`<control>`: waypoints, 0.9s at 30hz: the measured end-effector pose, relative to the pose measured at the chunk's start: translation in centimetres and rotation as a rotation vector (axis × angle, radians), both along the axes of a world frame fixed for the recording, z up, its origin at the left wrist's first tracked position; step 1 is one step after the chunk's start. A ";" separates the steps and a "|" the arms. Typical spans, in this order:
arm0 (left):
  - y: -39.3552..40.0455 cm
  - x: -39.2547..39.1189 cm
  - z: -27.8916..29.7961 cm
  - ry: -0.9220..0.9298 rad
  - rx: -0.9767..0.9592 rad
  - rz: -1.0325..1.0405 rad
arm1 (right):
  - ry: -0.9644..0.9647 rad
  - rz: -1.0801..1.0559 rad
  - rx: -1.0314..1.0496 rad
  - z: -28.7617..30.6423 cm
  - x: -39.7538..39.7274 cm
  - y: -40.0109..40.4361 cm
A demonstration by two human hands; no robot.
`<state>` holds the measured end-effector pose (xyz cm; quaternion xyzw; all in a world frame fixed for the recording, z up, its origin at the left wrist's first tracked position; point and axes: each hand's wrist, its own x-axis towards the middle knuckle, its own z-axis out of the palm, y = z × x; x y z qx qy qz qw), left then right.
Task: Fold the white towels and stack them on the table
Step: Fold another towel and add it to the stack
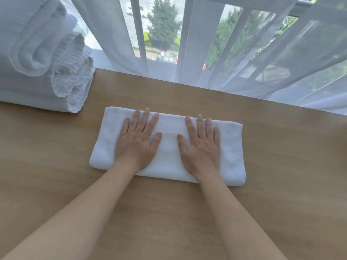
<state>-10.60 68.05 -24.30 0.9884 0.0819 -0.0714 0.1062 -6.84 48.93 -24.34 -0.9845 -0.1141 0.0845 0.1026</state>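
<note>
Pressing flat, both hands lie palm-down on the folded towel (pixel 167 145) — the left hand (pixel 138 140) on its left half, the right hand (pixel 200 145) on its right half, fingers straight and slightly spread, thumbs turned toward each other across a bare strip of cloth. Neither grip closes on anything; the fingers only bear down on the top layer.

The step in hand looks like smoothing a fold just made. The towel is already a compact oblong, several layers thick with soft, rounded edges, lying square to the person in the middle of the surface (pixel 262 166). What should follow, I judge, is either one more fold or a lift onto the pile — for that the fingers would need to slide under both short ends and carry the layers level, since loose terry slumps and opens if taken by one edge.

The pile (pixel 45 72) sits at the far left, well apart from the hands: thick white folded towels, ribbed hems showing at their ends. The surface is pale wood-grain, matte and smooth. Behind it hangs a sheer white curtain (pixel 216 53), with trees blurred beyond.
</note>
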 end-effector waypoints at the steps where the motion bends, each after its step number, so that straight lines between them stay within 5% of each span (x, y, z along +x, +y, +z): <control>1: 0.9 -0.3 0.0 0.012 0.011 0.009 | 0.008 -0.018 -0.009 0.0 0.1 -0.8; 10: 6.2 -2.6 -0.4 0.016 -0.005 0.120 | -0.010 -0.179 -0.018 -0.2 0.6 -7.5; 14: 6.0 -3.1 0.2 0.040 0.190 0.219 | -0.038 -0.276 -0.097 0.9 -0.3 -6.6; 20: -4.0 -2.2 1.1 -0.044 -0.064 -0.185 | -0.026 0.096 0.042 1.1 -3.7 -0.5; 27: 0.3 -1.8 0.0 -0.016 0.019 -0.051 | -0.011 -0.021 -0.028 -0.2 -2.7 -2.7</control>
